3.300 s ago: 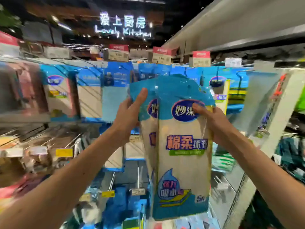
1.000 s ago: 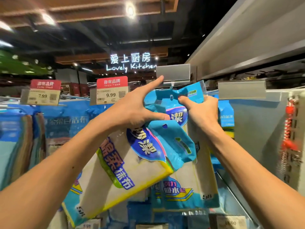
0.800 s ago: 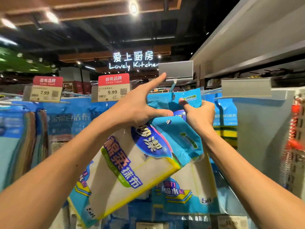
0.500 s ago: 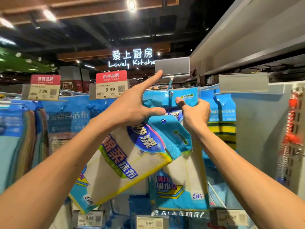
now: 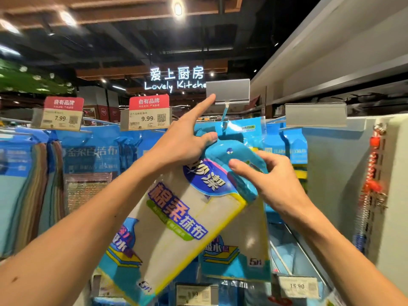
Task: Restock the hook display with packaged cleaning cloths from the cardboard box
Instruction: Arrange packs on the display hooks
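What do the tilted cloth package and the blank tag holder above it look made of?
Tilted cloth package: thin glossy plastic film, going by its glare and crinkles. Blank tag holder: matte grey, probably rigid plastic, possibly metal.

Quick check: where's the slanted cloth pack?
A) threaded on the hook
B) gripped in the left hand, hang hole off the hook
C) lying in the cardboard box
B: the left hand grips the slanted cloth pack, and its hang hole shows empty, below the hook.
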A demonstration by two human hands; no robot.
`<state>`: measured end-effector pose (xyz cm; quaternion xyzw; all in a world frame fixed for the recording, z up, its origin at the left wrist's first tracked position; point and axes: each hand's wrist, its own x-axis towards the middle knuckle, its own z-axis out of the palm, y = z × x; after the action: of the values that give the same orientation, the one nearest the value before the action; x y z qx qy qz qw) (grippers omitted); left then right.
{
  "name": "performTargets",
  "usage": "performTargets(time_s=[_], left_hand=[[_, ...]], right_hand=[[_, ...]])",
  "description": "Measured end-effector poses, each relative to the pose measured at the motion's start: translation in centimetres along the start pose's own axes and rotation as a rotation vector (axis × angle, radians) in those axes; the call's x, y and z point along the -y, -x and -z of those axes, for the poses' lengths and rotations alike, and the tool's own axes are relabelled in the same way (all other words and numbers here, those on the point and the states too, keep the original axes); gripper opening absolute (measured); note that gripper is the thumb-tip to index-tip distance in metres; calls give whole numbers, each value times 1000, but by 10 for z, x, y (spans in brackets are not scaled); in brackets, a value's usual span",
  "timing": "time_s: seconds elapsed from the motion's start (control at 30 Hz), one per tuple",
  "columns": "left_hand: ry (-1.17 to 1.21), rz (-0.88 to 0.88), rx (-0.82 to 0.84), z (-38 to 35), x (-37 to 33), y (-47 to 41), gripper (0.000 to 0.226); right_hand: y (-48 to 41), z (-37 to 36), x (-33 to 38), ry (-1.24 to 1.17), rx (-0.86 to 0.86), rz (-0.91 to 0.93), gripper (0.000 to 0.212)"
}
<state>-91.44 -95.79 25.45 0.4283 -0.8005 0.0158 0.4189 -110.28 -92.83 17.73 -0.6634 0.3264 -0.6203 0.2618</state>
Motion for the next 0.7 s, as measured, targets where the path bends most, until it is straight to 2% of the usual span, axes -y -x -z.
performTargets(time_s=[0.07,0.2,0.37,0.57,0.7], left_hand=[[65,-6,-44,-3,1,-1,70],[184,-9,-193,-3,8,-4,63],[257,13,-174,-16,24,-5,63],[231,-74,-471,-21,11,-8,46],[214,-69,-624,-23,0,-15,22]], right_hand=[[-5,-3,1,-36,2,-14,8],[-29,0,-5,-104,-70,-75,7],[-50,1,-5,-42,-118,-82,25],[-69,5,4,56,-143,-17,21],[-73,2,8,-3,-158,22,24]])
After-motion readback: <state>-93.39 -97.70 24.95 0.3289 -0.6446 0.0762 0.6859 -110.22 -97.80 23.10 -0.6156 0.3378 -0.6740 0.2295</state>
